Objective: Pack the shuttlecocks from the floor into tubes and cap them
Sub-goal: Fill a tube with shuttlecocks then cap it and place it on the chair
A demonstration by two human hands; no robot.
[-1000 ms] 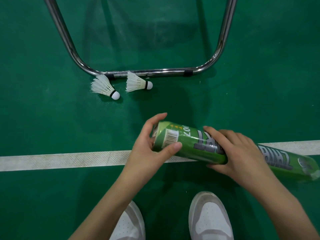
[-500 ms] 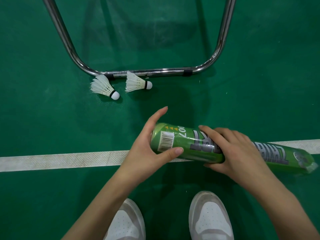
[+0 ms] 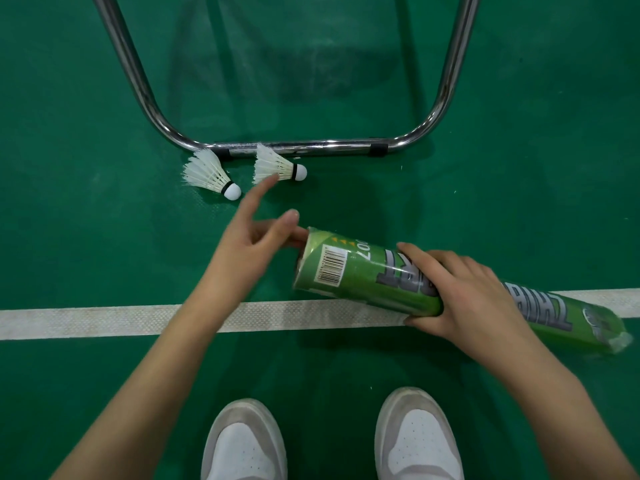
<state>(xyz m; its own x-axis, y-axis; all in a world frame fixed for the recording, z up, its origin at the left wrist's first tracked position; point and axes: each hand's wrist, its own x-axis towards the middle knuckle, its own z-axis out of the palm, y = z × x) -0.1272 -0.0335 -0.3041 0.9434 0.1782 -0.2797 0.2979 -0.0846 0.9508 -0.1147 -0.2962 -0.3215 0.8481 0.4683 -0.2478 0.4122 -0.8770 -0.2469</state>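
Note:
A long green shuttlecock tube (image 3: 349, 271) lies tilted across the white court line, and my right hand (image 3: 460, 292) grips its middle. Its left end points at my left hand (image 3: 246, 247), which is off the tube with fingers spread; the lower fingers still sit by the tube's mouth. Two white feather shuttlecocks lie on the green floor beyond: one (image 3: 207, 174) at the left, one (image 3: 277, 166) just right of it. My left index fingertip reaches toward the right one.
A chrome tubular frame (image 3: 311, 148) rests on the floor right behind the shuttlecocks. A white court line (image 3: 104, 322) crosses the view. My two grey-white shoes (image 3: 246, 441) stand at the bottom edge.
My left hand has let go of the tube's end and moved up and left toward the shuttlecocks, fingers opening. The right hand keeps holding the tube.

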